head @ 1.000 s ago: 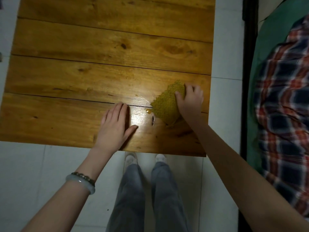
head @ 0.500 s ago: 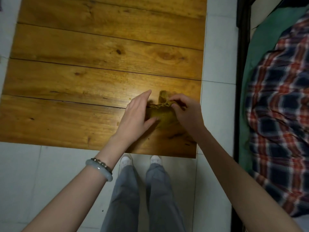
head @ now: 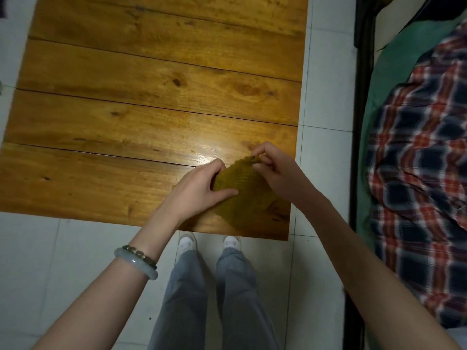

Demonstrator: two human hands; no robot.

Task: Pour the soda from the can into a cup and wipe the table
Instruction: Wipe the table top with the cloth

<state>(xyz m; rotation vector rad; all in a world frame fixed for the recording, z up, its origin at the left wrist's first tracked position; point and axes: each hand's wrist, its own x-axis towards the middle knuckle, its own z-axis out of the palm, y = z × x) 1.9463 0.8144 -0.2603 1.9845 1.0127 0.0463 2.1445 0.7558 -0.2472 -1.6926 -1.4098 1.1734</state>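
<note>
Wipe stage, I'd judge. Both hands were on the yellow-green cloth [head: 240,195] at the desk's [head: 126,117] near right corner. Left hand [head: 202,188] gripped the cloth's left edge, thumb on top. Right hand [head: 275,173] pinched its far edge, fingers [head: 262,150] curled. The cloth lay bunched on the desk, probably mid-refold. No can or cup showed on the desk, so the pour couldn't be confirmed. A shiny patch [head: 209,150] sat on the desk just beyond the cloth; wet or glare, couldn't tell. Likely left: wiping that spot.

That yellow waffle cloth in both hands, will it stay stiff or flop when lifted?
Probably floppy: the cloth bends between the left hand and right hand. Likely light, since a fingertip pinch lifts its edge. Its waffle texture should resist slipping.
</note>
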